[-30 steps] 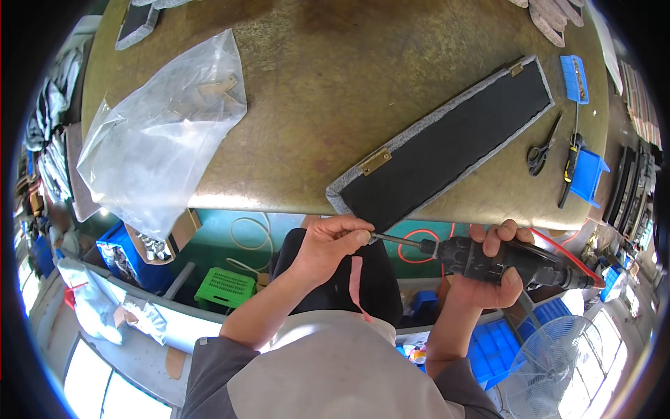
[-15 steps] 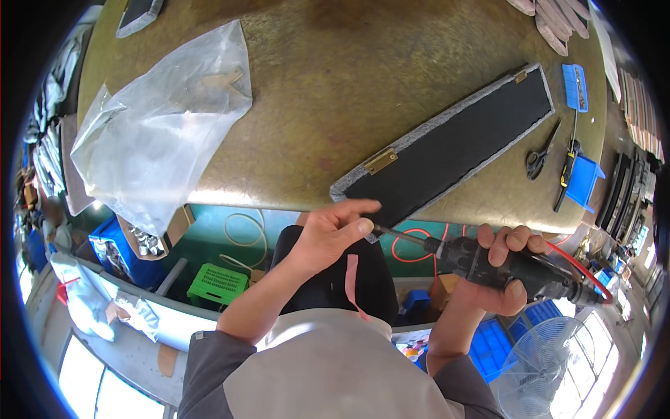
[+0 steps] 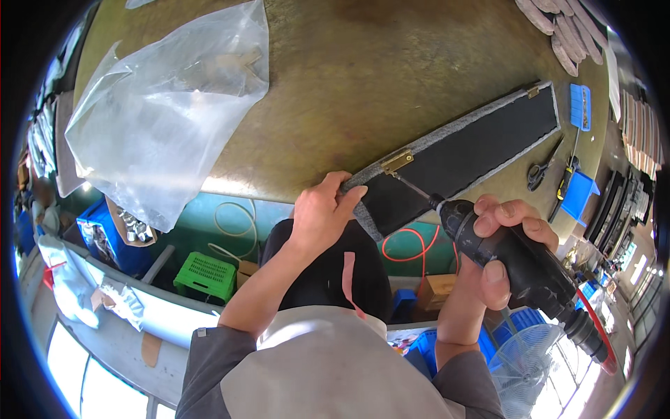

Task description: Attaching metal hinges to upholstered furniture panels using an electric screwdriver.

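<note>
There was one long black panel [image 3: 464, 157] with two brass hinges [image 3: 396, 163] (one at each end), one power screwdriver [image 3: 513, 262], one plastic bag [image 3: 164, 115], one pair of scissors [image 3: 539, 170].

Driver bit tip [image 3: 403, 179] too small, perhaps on brass hinge [image 3: 397, 163]; panel corner under left hand [image 3: 322, 213].

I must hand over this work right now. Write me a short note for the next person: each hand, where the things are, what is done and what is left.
Left hand: grips the near end of the long black panel, which lies on the brown table with that end at the table edge.
Right hand: wrapped around the black power screwdriver; its bit points at the brass hinge on the panel's grey edge.
Done: hinge is lying in place on the panel; a second brass fitting sits at the far end.
Left: whether the hinge screws are seated cannot be seen; check them.
Nearby: clear plastic bag, scissors.
</note>
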